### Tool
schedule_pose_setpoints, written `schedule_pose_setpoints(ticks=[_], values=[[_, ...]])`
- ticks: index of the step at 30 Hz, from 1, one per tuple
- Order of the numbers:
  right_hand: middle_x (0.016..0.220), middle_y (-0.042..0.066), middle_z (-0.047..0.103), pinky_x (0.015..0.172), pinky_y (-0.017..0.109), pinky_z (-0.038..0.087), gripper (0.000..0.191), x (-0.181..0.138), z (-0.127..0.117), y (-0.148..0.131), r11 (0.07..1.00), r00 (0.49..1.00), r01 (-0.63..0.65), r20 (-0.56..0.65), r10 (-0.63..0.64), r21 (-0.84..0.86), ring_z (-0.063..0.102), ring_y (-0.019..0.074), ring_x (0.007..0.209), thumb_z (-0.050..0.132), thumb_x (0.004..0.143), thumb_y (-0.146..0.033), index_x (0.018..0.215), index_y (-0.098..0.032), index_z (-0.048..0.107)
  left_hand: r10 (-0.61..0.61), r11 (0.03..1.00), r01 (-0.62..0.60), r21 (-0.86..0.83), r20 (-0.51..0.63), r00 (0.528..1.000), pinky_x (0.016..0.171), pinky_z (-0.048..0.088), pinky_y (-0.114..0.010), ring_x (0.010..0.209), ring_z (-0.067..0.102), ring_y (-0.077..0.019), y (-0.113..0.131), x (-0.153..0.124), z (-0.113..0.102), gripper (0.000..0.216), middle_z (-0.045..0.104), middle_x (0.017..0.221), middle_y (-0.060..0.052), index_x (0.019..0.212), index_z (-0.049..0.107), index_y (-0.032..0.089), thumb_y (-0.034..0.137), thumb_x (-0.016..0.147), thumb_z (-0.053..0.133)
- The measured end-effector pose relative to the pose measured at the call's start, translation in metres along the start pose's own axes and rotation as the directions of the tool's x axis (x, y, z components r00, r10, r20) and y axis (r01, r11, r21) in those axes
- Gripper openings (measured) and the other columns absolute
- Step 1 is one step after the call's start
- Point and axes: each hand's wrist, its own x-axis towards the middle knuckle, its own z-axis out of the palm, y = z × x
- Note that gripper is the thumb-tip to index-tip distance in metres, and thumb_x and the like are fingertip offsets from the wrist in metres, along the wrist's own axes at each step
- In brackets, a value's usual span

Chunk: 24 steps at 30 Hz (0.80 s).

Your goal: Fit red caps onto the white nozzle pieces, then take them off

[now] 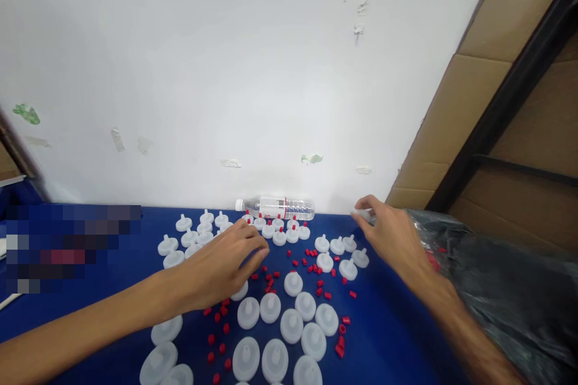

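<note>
Many white round plastic discs with short stems (pixel 292 325) lie spread on a blue table (pixel 388 337). Small red caps (pixel 316 268) are scattered among them. Some discs at the back (pixel 280 236) carry a red cap on the stem. My left hand (pixel 221 267) reaches over the middle of the table with its fingers curled down at the loose red caps; what they pinch is hidden. My right hand (pixel 391 231) is at the far right edge of the group, fingers closed on a white disc (pixel 362 214).
A clear plastic water bottle (pixel 276 207) lies on its side against the white wall. A black plastic bag (pixel 497 289) with some red caps in it sits at the right. Cardboard sheets (pixel 456 126) and a dark frame lean behind it.
</note>
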Motion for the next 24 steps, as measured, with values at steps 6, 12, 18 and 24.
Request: schedule_pose_setpoints(ticks=[6,12,18,24], values=[[0.077,0.008,0.075,0.056,0.032,0.033,0.012,-0.003,0.005,0.018,0.987,0.984,-0.096,0.140,0.114,-0.130,0.070,0.0267,0.069,0.061,0.090,-0.031,0.089,-0.024,0.071,-0.004,0.971,0.029,0.238,-0.105,0.994,0.093,0.054,-0.049,0.113,0.056,-0.0316,-0.021,0.002,0.003,0.037,0.062,0.124,-0.017,0.133,0.060,0.014,0.020,0.106,0.036],[0.075,0.007,0.075,0.059,0.031,0.036,0.012,-0.010,0.017,0.029,0.983,0.950,-0.118,0.270,0.153,-0.142,0.072,0.0258,0.072,0.062,0.085,-0.025,0.081,-0.025,0.073,-0.053,0.903,0.078,0.422,-0.071,0.996,0.098,0.051,-0.054,0.115,0.057,-0.0358,-0.030,0.004,0.005,0.037,0.062,0.126,-0.023,0.129,0.063,0.006,0.018,0.104,0.038],[0.064,0.007,0.070,0.055,0.031,0.036,0.031,-0.012,0.021,0.027,0.982,0.935,-0.126,0.316,0.164,-0.138,0.069,0.0263,0.061,0.058,0.095,-0.043,0.076,-0.025,0.075,-0.028,0.952,0.033,0.303,-0.021,0.999,0.094,0.051,-0.049,0.107,0.062,-0.0320,-0.033,0.008,-0.001,0.030,0.071,0.110,-0.016,0.111,0.069,0.012,0.017,0.106,0.040],[0.067,0.011,0.072,0.053,0.034,0.036,0.043,-0.006,0.008,0.014,0.990,0.976,-0.112,0.180,0.126,-0.083,0.069,0.0293,0.061,0.045,0.102,-0.046,0.079,-0.022,0.072,0.022,0.985,-0.010,0.172,-0.068,0.997,0.080,0.049,-0.036,0.092,0.062,-0.0245,-0.036,0.008,0.001,0.017,0.072,0.094,-0.006,0.096,0.067,0.019,0.010,0.099,0.053]])
